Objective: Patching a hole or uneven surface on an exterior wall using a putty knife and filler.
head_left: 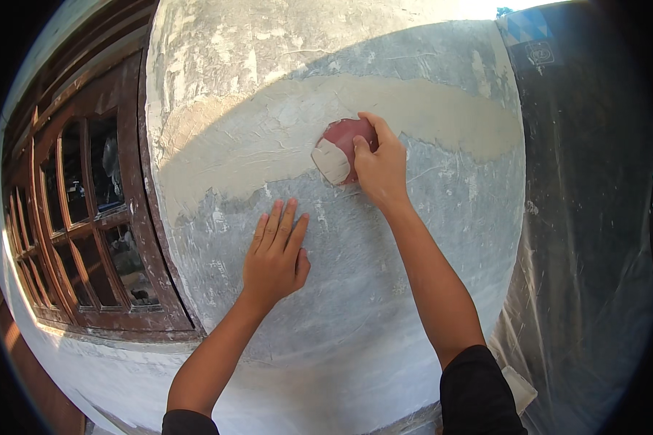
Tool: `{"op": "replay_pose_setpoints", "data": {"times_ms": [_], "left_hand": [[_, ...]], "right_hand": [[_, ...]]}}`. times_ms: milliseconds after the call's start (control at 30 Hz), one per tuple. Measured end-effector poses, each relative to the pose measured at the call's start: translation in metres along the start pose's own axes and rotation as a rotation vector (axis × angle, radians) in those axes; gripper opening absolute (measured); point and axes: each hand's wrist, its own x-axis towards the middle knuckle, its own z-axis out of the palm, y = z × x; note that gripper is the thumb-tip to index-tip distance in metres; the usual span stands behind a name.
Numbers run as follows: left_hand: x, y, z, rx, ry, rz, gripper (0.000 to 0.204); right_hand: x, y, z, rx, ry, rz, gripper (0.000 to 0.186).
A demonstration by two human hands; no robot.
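we hold a red scraper (347, 133), loaded with pale filler (332, 161), in our right hand (384, 165) over the smeared band (442, 109) on the grey wall (355, 290); our left hand (274, 257) is spread wide, lower left.

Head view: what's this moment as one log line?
left hand: open, at grey wall | right hand: holding red scraper | pale paste: on scraper
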Motion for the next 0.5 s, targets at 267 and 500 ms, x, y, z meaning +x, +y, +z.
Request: {"op": "replay_pose_setpoints", "data": {"times_ms": [267,500], "left_hand": [[0.000,0.000,0.005,-0.005,0.009,0.017,0.056],[-0.002,-0.001,0.000,-0.007,-0.003,0.005,0.056]], "right_hand": [[0.009,0.025,-0.032,-0.109,0.330,0.213,0.038],[-0.006,0.012,-0.002,-0.064,0.076,0.029,0.035]]}}
